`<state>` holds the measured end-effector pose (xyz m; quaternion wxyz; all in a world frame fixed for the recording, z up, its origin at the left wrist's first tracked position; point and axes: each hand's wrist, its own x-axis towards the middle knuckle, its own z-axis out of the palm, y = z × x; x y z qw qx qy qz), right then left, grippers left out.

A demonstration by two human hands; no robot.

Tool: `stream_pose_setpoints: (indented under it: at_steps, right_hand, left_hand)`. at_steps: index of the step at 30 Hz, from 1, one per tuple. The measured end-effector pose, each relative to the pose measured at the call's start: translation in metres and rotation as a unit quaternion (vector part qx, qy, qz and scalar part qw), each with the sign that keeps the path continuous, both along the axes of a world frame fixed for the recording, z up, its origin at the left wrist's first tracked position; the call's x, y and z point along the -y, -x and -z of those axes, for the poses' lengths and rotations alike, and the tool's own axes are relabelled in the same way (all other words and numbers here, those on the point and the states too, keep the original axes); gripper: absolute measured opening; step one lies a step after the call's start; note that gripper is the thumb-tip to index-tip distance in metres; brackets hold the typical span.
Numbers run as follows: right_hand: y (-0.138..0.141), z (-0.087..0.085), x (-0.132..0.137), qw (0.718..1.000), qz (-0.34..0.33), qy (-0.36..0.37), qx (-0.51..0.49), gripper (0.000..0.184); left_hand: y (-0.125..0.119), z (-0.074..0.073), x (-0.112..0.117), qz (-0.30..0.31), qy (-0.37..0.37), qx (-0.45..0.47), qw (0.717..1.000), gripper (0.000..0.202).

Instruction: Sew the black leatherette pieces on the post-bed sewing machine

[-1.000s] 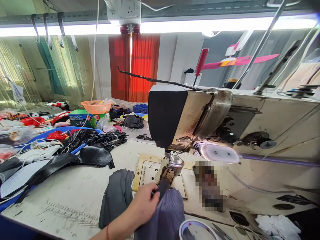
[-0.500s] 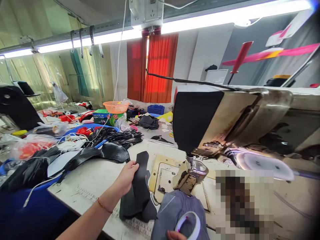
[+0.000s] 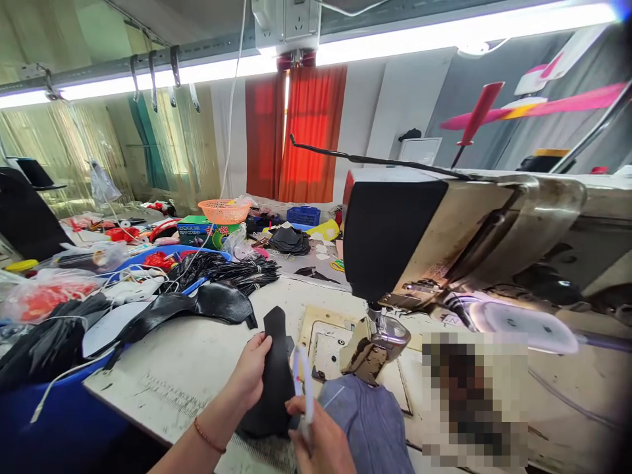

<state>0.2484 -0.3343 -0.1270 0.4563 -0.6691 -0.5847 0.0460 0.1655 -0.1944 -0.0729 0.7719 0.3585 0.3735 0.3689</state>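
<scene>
My left hand [image 3: 251, 376] is closed on a black cut piece of material [image 3: 275, 359] and holds it upright over the table's near edge, above a small dark stack [image 3: 266, 424]. My right hand [image 3: 323, 442] is closed on a white tape roll [image 3: 302, 383], seen edge-on, held right against the black piece. A grey fabric piece [image 3: 368, 421] lies under the presser foot [image 3: 371, 352] of the sewing machine [image 3: 459, 230], just right of my hands.
A long glossy black piece [image 3: 187, 306] and a bundle of black strips [image 3: 237, 270] lie at the left. Further back are a blue tub [image 3: 64, 408] with bags, an orange basket [image 3: 224, 210] and a blue basket [image 3: 303, 214].
My left hand has lifted the black piece upright off the stack. My right hand has come up from the bottom edge with the tape roll and brought it against the piece.
</scene>
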Motion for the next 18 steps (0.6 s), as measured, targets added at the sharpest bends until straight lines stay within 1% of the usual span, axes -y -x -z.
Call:
stream_pose_setpoints:
  at_steps: [2, 4, 6, 9, 11, 15, 16, 17, 18]
  right_hand:
    - [0.000, 0.004, -0.001, 0.995, -0.010, 0.024, 0.099, 0.044]
    - [-0.001, 0.007, -0.002, 0.988, -0.006, 0.046, 0.148, 0.042]
    - [-0.003, 0.010, -0.003, 0.987, 0.003, 0.052, 0.152, 0.040]
    - [-0.003, 0.013, -0.003, 0.988, 0.015, 0.052, 0.142, 0.037]
    - [-0.002, 0.014, -0.002, 0.992, 0.018, 0.044, 0.120, 0.035]
    - [-0.007, 0.010, 0.001, 0.999, 0.022, 0.014, 0.038, 0.018]
    - [-0.009, 0.008, 0.001, 0.999, 0.044, 0.009, -0.014, 0.017]
    - [-0.012, 0.007, 0.001, 0.994, 0.076, 0.009, -0.081, 0.020]
    - [-0.013, 0.005, -0.001, 0.982, 0.110, 0.011, -0.152, 0.026]
  left_hand:
    - [-0.001, 0.003, -0.002, 0.005, 0.006, 0.000, 1.000, 0.019]
    - [-0.003, 0.004, -0.002, 0.014, 0.016, -0.003, 1.000, 0.014]
    - [-0.006, 0.004, -0.003, 0.022, 0.022, -0.008, 0.999, 0.010]
    - [-0.007, -0.001, -0.004, 0.031, 0.022, -0.014, 0.999, 0.007]
    - [-0.007, -0.006, -0.005, 0.033, 0.015, -0.013, 0.999, 0.008]
    - [-0.007, -0.012, -0.006, 0.027, -0.009, -0.003, 1.000, 0.012]
    - [-0.007, -0.013, -0.006, 0.024, -0.017, -0.001, 1.000, 0.014]
    - [-0.007, -0.013, -0.005, 0.020, -0.026, -0.001, 0.999, 0.016]
    - [-0.007, -0.013, -0.004, 0.015, -0.034, -0.001, 0.999, 0.019]
